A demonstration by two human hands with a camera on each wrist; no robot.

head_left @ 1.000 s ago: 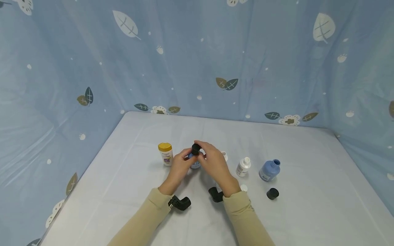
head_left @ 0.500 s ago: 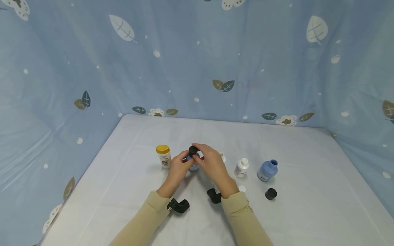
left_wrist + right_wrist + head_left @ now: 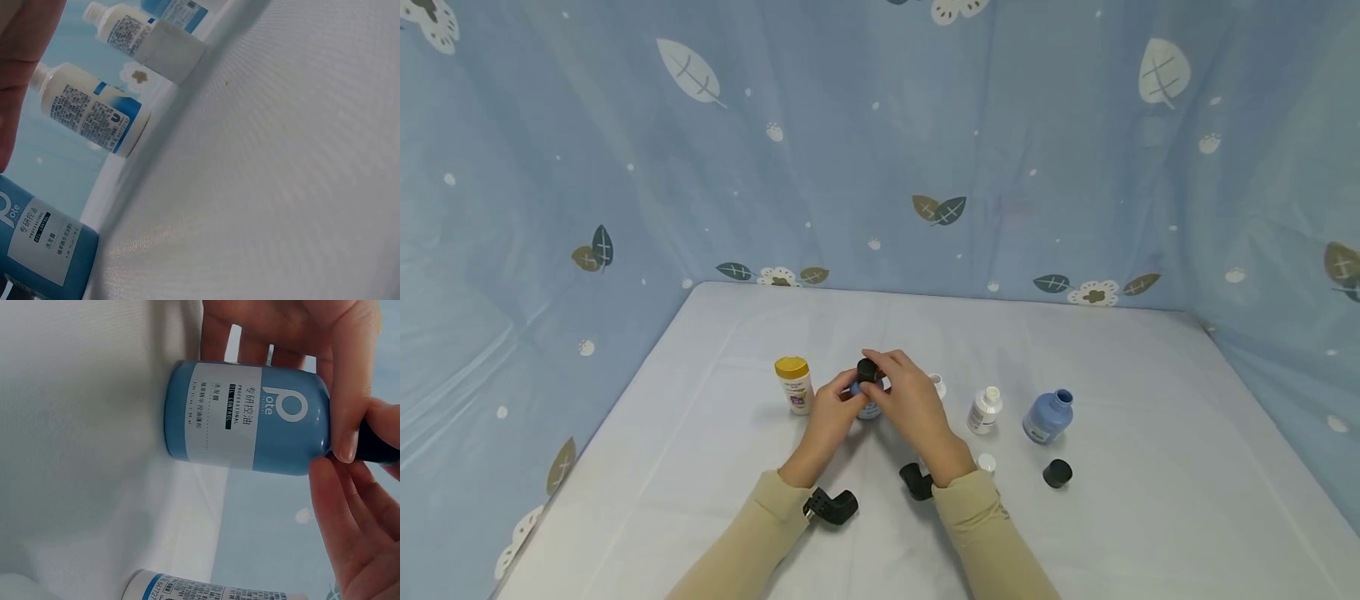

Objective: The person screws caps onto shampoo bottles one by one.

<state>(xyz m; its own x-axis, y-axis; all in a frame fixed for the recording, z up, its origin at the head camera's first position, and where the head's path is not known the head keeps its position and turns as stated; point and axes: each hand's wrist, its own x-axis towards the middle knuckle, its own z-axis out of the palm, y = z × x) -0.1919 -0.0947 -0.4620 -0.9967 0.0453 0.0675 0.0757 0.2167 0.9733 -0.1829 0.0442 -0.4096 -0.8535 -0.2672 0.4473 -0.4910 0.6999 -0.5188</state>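
A blue shampoo bottle stands upright near the table's middle, its label plain in the right wrist view. My left hand holds it around the neck and side, with the thumb across the shoulder in front. A black cap sits at the bottle's mouth, pinched by the fingers of my right hand. Part of the cap is hidden behind fingers in the right wrist view. Just left of the hands is a white bottle with a yellow cap.
Right of the hands stand two uncapped white bottles, one in full view and another partly hidden. Beyond them is an uncapped blue bottle. A loose black cap and a white cap lie nearer the front.
The head view has shifted slightly, so everything appears a little farther left. The right fingers have changed position around the black cap; the left hand keeps its hold on the bottle.
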